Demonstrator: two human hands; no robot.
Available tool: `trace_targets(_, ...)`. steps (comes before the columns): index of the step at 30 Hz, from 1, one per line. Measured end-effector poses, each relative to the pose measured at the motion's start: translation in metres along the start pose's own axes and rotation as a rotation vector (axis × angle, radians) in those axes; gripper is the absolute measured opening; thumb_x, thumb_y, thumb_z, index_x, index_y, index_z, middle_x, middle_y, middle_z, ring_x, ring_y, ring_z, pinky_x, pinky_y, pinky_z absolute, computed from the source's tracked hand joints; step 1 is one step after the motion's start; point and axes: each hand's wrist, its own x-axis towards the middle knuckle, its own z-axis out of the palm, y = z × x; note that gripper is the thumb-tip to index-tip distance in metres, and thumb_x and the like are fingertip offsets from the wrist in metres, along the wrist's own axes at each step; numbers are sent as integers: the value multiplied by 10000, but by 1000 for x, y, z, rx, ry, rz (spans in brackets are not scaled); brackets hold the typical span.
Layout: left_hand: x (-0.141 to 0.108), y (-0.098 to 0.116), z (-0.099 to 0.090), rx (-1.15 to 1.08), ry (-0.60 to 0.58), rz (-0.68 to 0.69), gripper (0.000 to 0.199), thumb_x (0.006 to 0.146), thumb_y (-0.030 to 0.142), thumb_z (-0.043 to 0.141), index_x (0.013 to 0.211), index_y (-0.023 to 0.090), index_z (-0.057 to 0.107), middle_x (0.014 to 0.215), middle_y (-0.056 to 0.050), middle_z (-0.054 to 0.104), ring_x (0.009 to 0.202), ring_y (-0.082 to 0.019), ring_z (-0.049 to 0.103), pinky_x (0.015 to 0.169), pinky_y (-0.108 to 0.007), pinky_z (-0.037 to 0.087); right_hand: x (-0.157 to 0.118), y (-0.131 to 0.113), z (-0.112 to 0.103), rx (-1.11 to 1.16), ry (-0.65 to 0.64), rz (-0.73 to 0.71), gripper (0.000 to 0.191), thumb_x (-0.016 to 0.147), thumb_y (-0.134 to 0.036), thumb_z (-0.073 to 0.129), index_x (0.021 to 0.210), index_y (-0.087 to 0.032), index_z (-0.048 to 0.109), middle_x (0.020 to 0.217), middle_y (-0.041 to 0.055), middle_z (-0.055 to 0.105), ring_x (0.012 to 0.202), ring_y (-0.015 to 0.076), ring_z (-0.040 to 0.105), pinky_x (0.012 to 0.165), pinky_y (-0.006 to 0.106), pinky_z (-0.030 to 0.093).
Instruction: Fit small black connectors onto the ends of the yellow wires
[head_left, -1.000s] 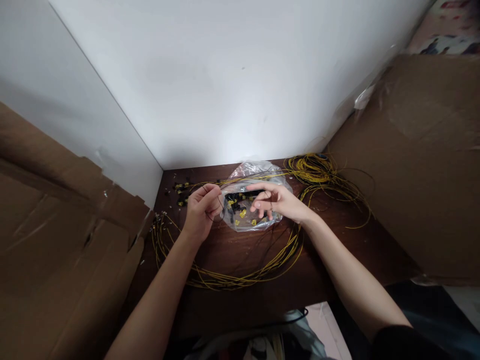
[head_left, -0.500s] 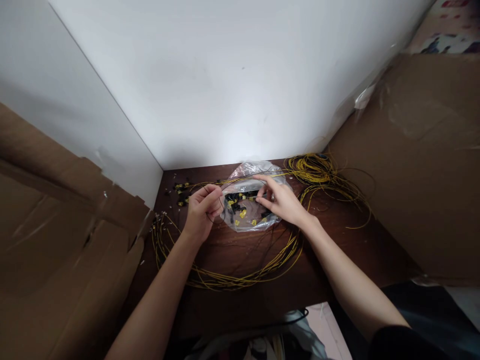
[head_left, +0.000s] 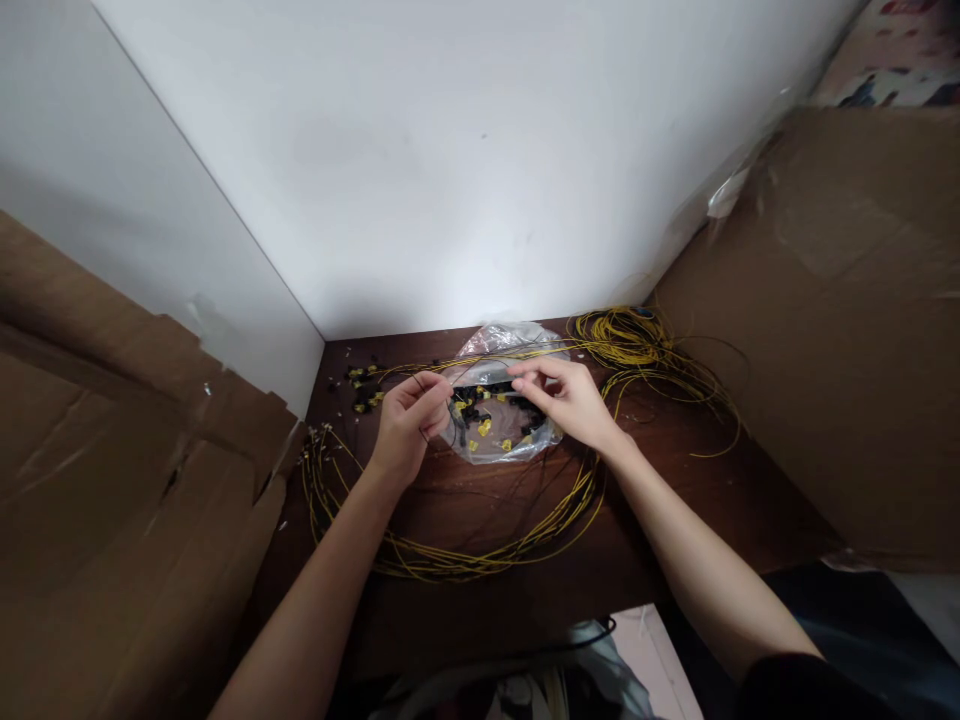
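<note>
A thin black wire (head_left: 452,425) hangs in a small loop beside my left hand (head_left: 411,420), which is closed and pinches it between thumb and fingers. From there the wire seems to arc over to my right hand (head_left: 566,400), whose thumb and forefinger are pressed together at its far side. What exactly sits at those right fingertips is too small to see clearly. Beneath and between both hands lies a clear plastic bag (head_left: 501,455) holding small black and yellow connector pieces (head_left: 484,427). My right hand partly covers its right side.
Yellow and black wires (head_left: 465,565) curve across the brown tabletop (head_left: 465,495) in front. A bundled coil of wires (head_left: 626,335) lies at back right. Connectors on wire ends (head_left: 364,375) lie at back left. Cardboard boxes (head_left: 825,350) flank both sides, with a white wall (head_left: 465,180) behind.
My right hand's fingers, apart before, have closed into a pinch and dropped slightly. My left hand has barely moved and keeps its grip on the black wire.
</note>
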Motion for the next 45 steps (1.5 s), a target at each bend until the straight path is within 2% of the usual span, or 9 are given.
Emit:
trace_targets(5,-3,-8,4,278,-59,-7,187,677,286,679,685,129,579,492,63,393,410,-29,269,407,-183,184,-1,-4,11,612,-71,219,249,750,-335,647,948,-185,666,723,23,654,513,90,520,393,200,386)
trace_targets(11,-4,-15,6,600,-132,102,180,724,301,621,686,129,584,509,49,415,457,-55,322,457,-206,235,0,0,20,839,-17,321,193,716,-306,697,850,-166,691,704,28,668,555,90,584,495,207,481)
trace_targets(15,-4,-18,5,782,-225,151,167,745,288,602,696,129,597,519,43,420,483,-67,348,483,-208,264,2,0,19,934,80,368,163,682,-286,728,769,-156,684,697,16,667,550,74,583,509,183,485)
trace_targets(20,-5,-21,5,817,-340,215,140,757,271,603,723,137,630,636,-7,550,595,-107,475,596,-237,373,4,-2,13,983,99,448,168,679,-292,729,732,-150,658,737,28,685,506,54,560,461,154,456)
trace_targets(26,-5,-20,6,814,-314,182,133,770,250,589,719,138,639,625,-10,584,574,-107,485,570,-228,370,4,-4,8,1017,16,481,199,691,-276,721,838,-149,675,743,28,684,538,57,577,497,155,482)
trace_targets(32,1,-18,0,866,-365,319,158,779,176,579,911,180,665,878,-55,667,857,-175,577,818,-328,427,7,1,3,1117,95,530,180,647,-227,756,794,-149,687,645,-18,639,495,19,528,467,107,445)
trace_targets(34,4,-20,-3,950,-365,394,209,773,138,575,956,194,659,940,-54,657,941,-194,552,891,-374,401,8,3,2,1143,131,544,172,639,-235,760,767,-153,679,600,-36,605,449,6,470,425,104,405)
trace_targets(37,5,-24,-8,1154,-322,505,221,797,113,529,945,201,668,962,-53,634,969,-211,504,895,-395,395,9,4,1,1107,135,536,178,643,-264,751,763,-165,666,564,-50,560,407,9,397,378,128,349)
trace_targets(45,1,-37,-12,1511,-290,587,200,840,157,482,930,180,659,973,-80,567,955,-228,460,818,-384,419,2,2,8,869,-24,501,199,675,-330,720,781,-166,686,521,-46,510,414,25,358,362,152,231)
